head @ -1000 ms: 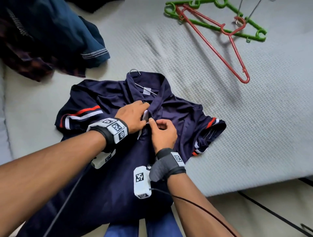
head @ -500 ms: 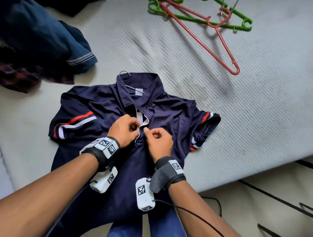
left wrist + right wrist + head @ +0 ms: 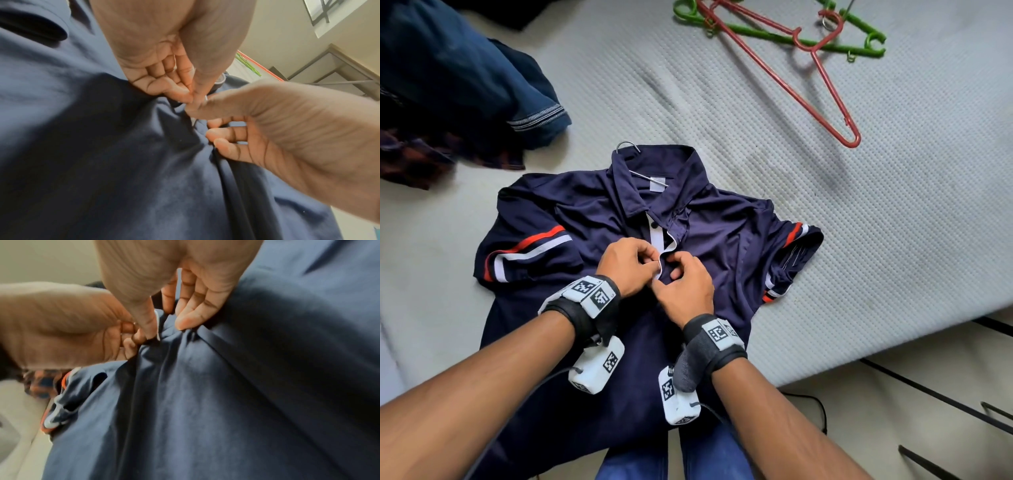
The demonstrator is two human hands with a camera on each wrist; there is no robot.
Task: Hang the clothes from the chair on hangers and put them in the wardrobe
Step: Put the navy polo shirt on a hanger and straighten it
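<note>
Both hands meet at the placket of the navy polo shirt, which lies flat on the bed with a metal hanger hook showing at its collar. Left hand and right hand each pinch one placket edge. Two other hangers, red and green, lie well apart.

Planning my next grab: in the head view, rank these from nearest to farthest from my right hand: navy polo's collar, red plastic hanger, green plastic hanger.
From the right hand:
1. Navy polo's collar, straight ahead.
2. Red plastic hanger, ahead to the right.
3. Green plastic hanger, beyond it at the far edge.
</note>
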